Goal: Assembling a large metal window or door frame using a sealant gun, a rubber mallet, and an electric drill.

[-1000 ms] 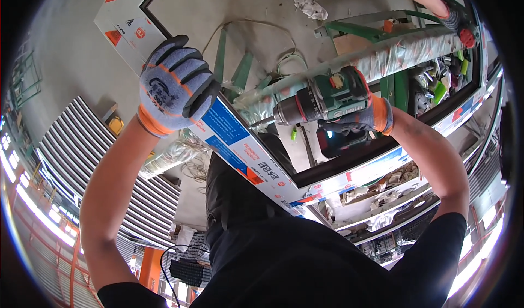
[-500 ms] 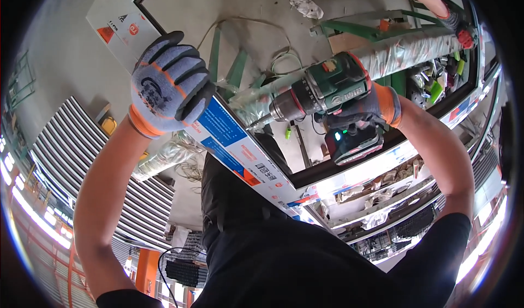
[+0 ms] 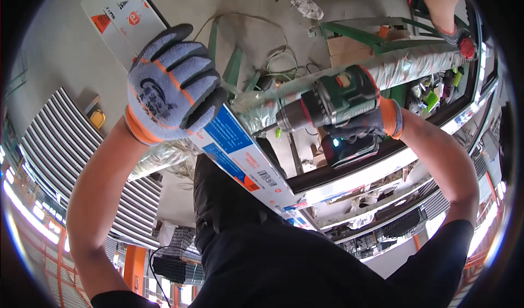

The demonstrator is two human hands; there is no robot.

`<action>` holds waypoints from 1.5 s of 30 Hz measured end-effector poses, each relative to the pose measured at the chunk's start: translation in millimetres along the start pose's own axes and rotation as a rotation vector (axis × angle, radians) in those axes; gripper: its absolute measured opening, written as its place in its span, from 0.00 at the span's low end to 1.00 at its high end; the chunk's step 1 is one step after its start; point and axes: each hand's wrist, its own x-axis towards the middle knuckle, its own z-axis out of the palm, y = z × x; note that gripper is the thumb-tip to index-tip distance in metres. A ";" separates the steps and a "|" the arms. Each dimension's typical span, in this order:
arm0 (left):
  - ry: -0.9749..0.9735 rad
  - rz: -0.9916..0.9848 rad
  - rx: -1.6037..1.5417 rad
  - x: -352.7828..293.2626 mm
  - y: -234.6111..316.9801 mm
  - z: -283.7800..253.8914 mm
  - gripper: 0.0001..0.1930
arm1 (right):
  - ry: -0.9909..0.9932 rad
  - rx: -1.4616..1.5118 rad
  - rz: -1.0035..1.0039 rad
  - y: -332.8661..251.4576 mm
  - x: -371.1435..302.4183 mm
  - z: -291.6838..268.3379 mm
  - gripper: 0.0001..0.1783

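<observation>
Head view: our gloved left hand (image 3: 173, 87), forearm rising from the lower left, is clamped over the edge of a film-covered frame (image 3: 240, 151) before us; our gloved right hand (image 3: 361, 124), elbow bent outward, is wrapped round a green drill (image 3: 348, 94) pointing left over the frame's opening.

Frame (image 3: 259, 171): smooth metal-looking profile, faced with printed film in blue, white and orange; satin sheen.
Drill housing (image 3: 347, 92): dark green and black plastic, semi-matt.
Chuck (image 3: 291, 116): grey, metallic lustre.
Left glove (image 3: 170, 92): knitted cloth, fuzzy; dark matt coating over the fingers.
Right glove (image 3: 364, 123): dark matt coating, orange knitted cuff.
Long bundle (image 3: 396, 68): clear plastic wrap, wrinkled, glossy.
Green stand (image 3: 360, 34): painted metal by appearance.
Floor (image 3: 240, 0): grey, matt, concrete-like.
Trousers (image 3: 218, 193): dark cloth, creased.
</observation>
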 end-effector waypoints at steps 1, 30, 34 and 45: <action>-0.003 0.000 0.003 -1.5 -0.8 0.0 0.11 | 0.026 0.333 0.469 -27.9 0.2 4.0 0.28; 0.038 -0.005 -0.031 -6.3 1.9 4.0 0.11 | -0.018 0.345 -0.023 30.2 17.2 20.9 0.39; 0.037 0.002 -0.008 -7.3 -0.5 1.5 0.10 | 0.018 0.402 0.092 3.1 17.3 24.8 0.31; 0.048 0.034 0.022 -9.8 2.0 2.0 0.10 | -0.085 0.734 0.178 -2.4 17.1 21.9 0.30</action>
